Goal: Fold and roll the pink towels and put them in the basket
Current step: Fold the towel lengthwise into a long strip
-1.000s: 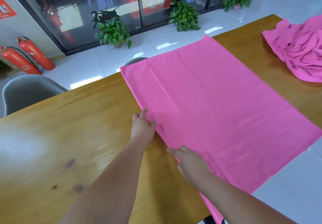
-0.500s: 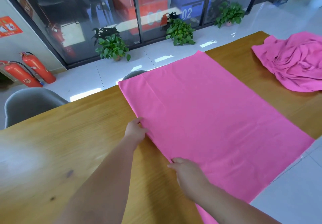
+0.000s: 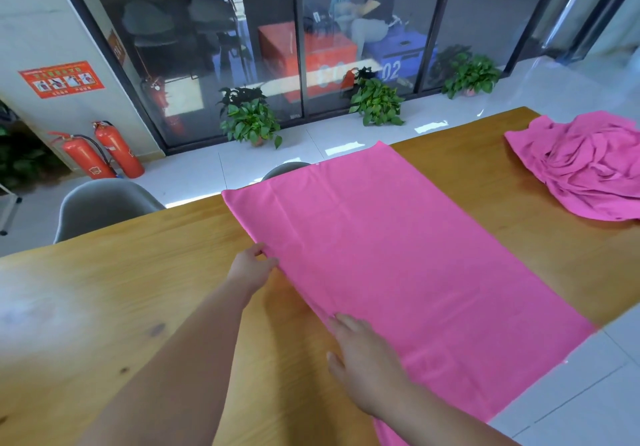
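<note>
A pink towel (image 3: 398, 265) lies spread flat across the wooden table (image 3: 104, 307), its near end hanging over the table's right edge. My left hand (image 3: 251, 267) pinches the towel's left edge about halfway along. Nearer to me, my right hand (image 3: 363, 359) holds the same edge, fingers on the cloth and thumb on the table side. Between the two hands the edge is slightly raised and casts a shadow. A crumpled heap of more pink towels (image 3: 585, 168) sits at the far right of the table. No basket is in view.
Two grey chairs (image 3: 100, 206) stand behind the table's far edge. Beyond are a white tiled floor, potted plants (image 3: 251, 118), two red fire extinguishers (image 3: 100, 152) and a glass wall. Bare wood lies left of the towel.
The view has tilted up and both hands have stayed on the towel's left edge. The left hand has closed on the edge, which now lifts a little.
</note>
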